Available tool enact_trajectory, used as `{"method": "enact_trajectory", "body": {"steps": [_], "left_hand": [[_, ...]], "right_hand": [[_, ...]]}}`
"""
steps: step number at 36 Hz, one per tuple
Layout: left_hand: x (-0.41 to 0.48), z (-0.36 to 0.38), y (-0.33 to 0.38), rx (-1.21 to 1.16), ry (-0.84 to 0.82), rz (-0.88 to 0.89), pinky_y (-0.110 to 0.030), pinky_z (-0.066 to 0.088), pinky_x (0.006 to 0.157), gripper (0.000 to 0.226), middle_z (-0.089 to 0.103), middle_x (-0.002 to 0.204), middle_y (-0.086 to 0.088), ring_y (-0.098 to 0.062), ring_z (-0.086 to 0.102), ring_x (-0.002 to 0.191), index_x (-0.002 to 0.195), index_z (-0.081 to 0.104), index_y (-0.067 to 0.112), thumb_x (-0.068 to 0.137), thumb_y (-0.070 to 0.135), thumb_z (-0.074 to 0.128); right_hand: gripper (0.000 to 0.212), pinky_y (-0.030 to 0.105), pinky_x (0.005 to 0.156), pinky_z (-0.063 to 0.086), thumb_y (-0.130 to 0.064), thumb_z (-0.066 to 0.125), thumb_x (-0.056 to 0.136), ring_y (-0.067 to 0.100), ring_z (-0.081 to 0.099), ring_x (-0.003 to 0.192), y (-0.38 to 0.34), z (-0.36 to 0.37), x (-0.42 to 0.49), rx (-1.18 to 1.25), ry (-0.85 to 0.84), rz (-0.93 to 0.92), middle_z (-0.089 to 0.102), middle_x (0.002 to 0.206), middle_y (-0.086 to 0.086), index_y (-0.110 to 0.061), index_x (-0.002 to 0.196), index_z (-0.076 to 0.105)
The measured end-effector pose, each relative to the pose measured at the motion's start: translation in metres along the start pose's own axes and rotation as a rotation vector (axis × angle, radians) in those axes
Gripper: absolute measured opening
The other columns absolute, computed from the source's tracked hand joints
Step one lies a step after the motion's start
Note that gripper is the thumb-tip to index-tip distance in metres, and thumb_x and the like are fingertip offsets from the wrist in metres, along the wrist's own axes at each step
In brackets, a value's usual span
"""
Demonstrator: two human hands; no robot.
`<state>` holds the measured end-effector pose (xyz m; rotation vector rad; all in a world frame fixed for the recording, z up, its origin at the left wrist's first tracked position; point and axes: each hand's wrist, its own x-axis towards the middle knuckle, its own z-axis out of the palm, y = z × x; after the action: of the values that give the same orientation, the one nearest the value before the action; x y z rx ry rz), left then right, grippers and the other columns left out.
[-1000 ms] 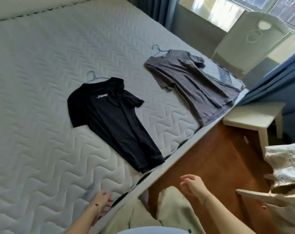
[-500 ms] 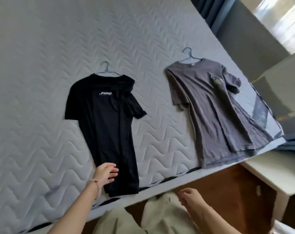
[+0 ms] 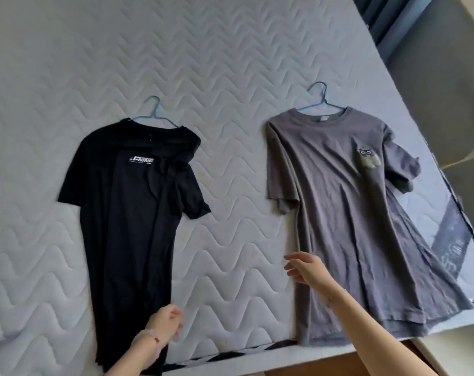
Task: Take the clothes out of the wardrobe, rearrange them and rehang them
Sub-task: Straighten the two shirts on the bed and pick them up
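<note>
Two shirts lie flat on the grey quilted mattress [image 3: 230, 63], long axes running from the near edge away, collars and blue wire hangers [image 3: 153, 107] pointing far. My left hand [image 3: 165, 325], fingers curled, sits at the black short-sleeved T-shirt's [image 3: 127, 213] hem; whether it grips fabric I cannot tell. My right hand [image 3: 307, 268] hovers, fingers loose, by the grey cat-patch T-shirt [image 3: 339, 213].

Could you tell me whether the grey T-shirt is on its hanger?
On: the blue hanger pokes out of the collar of the grey T-shirt, flat on the mattress.
</note>
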<state>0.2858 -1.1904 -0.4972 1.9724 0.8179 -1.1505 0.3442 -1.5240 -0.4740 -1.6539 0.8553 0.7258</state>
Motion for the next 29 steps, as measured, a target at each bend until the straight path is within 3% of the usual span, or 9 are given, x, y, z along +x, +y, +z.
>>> {"method": "enact_trajectory", "body": {"steps": [4,8,11,14,19,22,23,26,29], "left_hand": [[0.046,0.015,0.075,0.122,-0.016,0.189,-0.028,0.048,0.079,0.016,0.067,0.096,-0.006,-0.019,0.062,0.085,0.088,0.060,0.021,0.092,0.012,0.048],[0.091,0.027,0.160,0.317,0.054,0.419,-0.027,0.045,0.087,0.022,0.058,0.114,0.000,-0.017,0.056,0.102,0.112,0.052,0.021,0.093,0.014,0.042],[0.124,0.032,0.226,0.544,0.182,0.638,-0.034,0.044,0.096,0.040,0.049,0.132,-0.004,-0.024,0.050,0.119,0.130,0.044,0.016,0.091,0.014,0.046],[0.150,0.037,0.286,0.701,0.316,0.757,-0.036,0.039,0.101,0.051,0.045,0.141,-0.007,-0.027,0.043,0.127,0.138,0.038,0.015,0.089,0.026,0.050],[0.199,0.052,0.332,0.854,0.413,0.759,-0.042,0.024,0.111,0.068,0.028,0.155,-0.001,-0.022,0.027,0.141,0.146,0.029,0.021,0.087,0.046,0.051],[0.220,0.062,0.329,0.894,0.463,0.771,-0.053,0.023,0.111,0.063,0.030,0.154,-0.001,-0.026,0.028,0.141,0.144,0.035,0.023,0.087,0.050,0.041],[0.224,0.066,0.325,0.871,0.493,0.796,-0.058,0.026,0.108,0.063,0.038,0.150,-0.004,-0.029,0.035,0.137,0.140,0.043,0.020,0.085,0.049,0.038],[0.232,0.076,0.312,0.863,0.592,0.867,-0.059,0.024,0.106,0.063,0.047,0.144,-0.008,-0.031,0.043,0.132,0.135,0.051,0.017,0.082,0.046,0.034],[0.238,0.081,0.309,0.847,0.709,0.910,-0.056,0.022,0.108,0.061,0.047,0.144,-0.007,-0.029,0.044,0.132,0.135,0.050,0.017,0.084,0.045,0.035]], "right_hand": [[0.026,0.026,0.062,0.044,0.001,0.042,0.090,0.017,0.054,0.061,-0.017,-0.024,0.049,0.031,0.048,-0.052,0.063,0.074,0.008,-0.011,0.090,0.065],[0.026,0.014,0.049,0.043,0.004,0.039,0.090,0.011,0.055,0.055,-0.042,-0.049,0.092,0.090,0.113,-0.077,0.061,0.072,0.009,-0.007,0.094,0.062],[0.026,0.014,0.050,0.044,0.003,0.041,0.090,0.010,0.055,0.056,-0.063,-0.071,0.128,0.102,0.177,-0.125,0.063,0.071,0.006,-0.004,0.100,0.063],[0.025,0.011,0.048,0.043,0.006,0.041,0.089,-0.002,0.055,0.046,-0.088,-0.094,0.163,0.084,0.215,-0.191,0.062,0.072,0.004,-0.006,0.100,0.061],[0.029,0.022,0.063,0.045,0.002,0.049,0.086,0.008,0.054,0.063,-0.120,-0.133,0.220,-0.068,0.318,-0.333,0.065,0.084,0.003,-0.005,0.111,0.063],[0.035,0.007,0.060,0.043,0.001,0.049,0.085,-0.005,0.058,0.067,-0.137,-0.154,0.247,-0.167,0.379,-0.387,0.065,0.095,0.004,-0.008,0.116,0.062],[0.037,0.008,0.066,0.045,0.002,0.049,0.084,-0.001,0.060,0.077,-0.143,-0.161,0.257,-0.192,0.403,-0.407,0.065,0.098,0.005,-0.008,0.118,0.061],[0.040,0.030,0.094,0.048,0.001,0.049,0.084,0.015,0.059,0.096,-0.162,-0.182,0.283,-0.224,0.457,-0.434,0.065,0.106,0.008,-0.006,0.122,0.059],[0.044,0.036,0.104,0.041,-0.002,0.051,0.084,0.024,0.058,0.111,-0.177,-0.200,0.310,-0.321,0.495,-0.443,0.063,0.119,0.012,-0.007,0.127,0.055]]}}
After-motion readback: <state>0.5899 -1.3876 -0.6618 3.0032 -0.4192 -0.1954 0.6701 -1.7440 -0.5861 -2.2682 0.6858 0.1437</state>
